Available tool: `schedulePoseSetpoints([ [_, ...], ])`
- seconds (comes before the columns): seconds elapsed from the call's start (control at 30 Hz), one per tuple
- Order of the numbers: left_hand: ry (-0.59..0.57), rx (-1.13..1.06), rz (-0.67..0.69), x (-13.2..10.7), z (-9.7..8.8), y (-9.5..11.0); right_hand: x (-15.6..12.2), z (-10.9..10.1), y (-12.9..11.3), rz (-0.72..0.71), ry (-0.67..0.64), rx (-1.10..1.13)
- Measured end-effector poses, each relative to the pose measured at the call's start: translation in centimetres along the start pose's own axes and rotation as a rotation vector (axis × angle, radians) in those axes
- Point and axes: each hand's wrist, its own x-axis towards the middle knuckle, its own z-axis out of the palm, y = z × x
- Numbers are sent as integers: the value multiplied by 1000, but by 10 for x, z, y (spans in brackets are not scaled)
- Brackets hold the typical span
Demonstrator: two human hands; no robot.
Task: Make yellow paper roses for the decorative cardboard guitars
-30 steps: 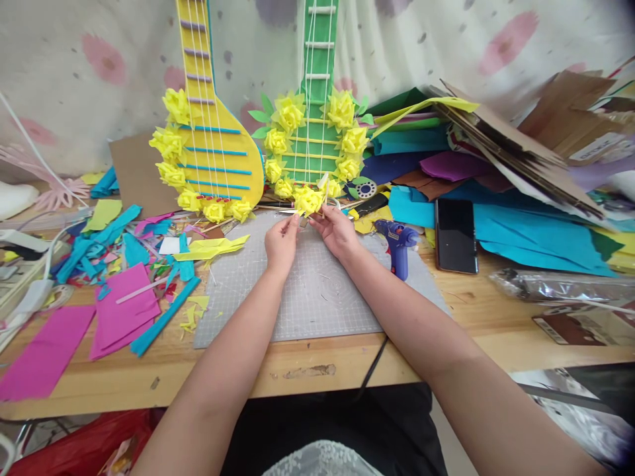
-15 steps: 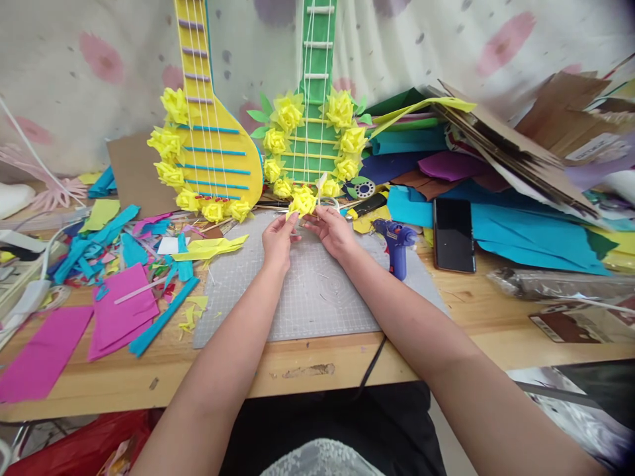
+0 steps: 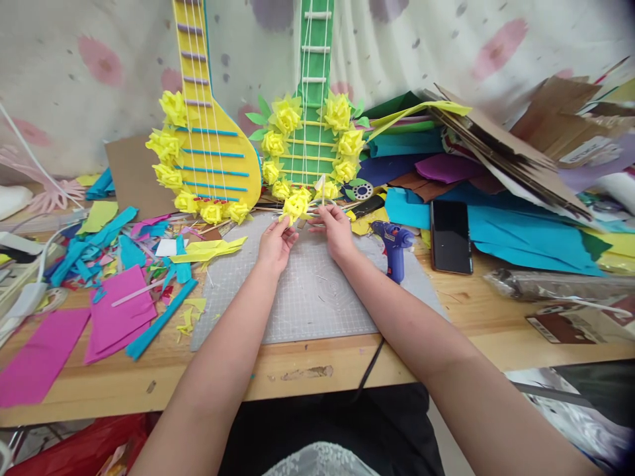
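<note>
A yellow paper flower (image 3: 296, 203) with ruffled petals is pinched in my left hand (image 3: 278, 244), above the grey cutting mat. My right hand (image 3: 337, 231) is just right of the flower, fingers apart and pointing toward it, with nothing plainly held. A thin white stick (image 3: 323, 188) rises just beyond the right fingertips; whether they touch it I cannot tell. Behind stands a green guitar-shaped craft (image 3: 311, 149) edged with similar flowers. To its left leans a yellow guitar-shaped craft (image 3: 218, 149) with blue bars and white strings.
The cutting mat (image 3: 307, 311) lies under my hands. On its right stands a blue glue gun (image 3: 395, 248), beside a black phone (image 3: 451, 237). Pink paper sheets (image 3: 122, 304) and coloured scraps cover the left. Stacked cardboard (image 3: 516, 158) and blue paper (image 3: 526, 231) crowd the right.
My right hand has drawn slightly away from the flower, and its fingers have loosened. The flower has shifted a little left in my left hand.
</note>
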Motion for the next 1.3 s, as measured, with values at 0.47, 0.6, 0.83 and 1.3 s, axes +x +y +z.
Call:
schedulePoseSetpoints([
  [0.47,-12,-57,160,6,-4,-1,-19,4,-3,-362,-328,-719],
  [0.6,-51,-43,144,7,-6,-2,-17,3,-2,-366,-264,-697],
  [0.83,-246,-37,32,4,-8,-1,-9,0,2,-317,-172,-652],
  [1.3,-192,9,92,2,-5,-3,-2,-2,-1,-177,-250,-477],
])
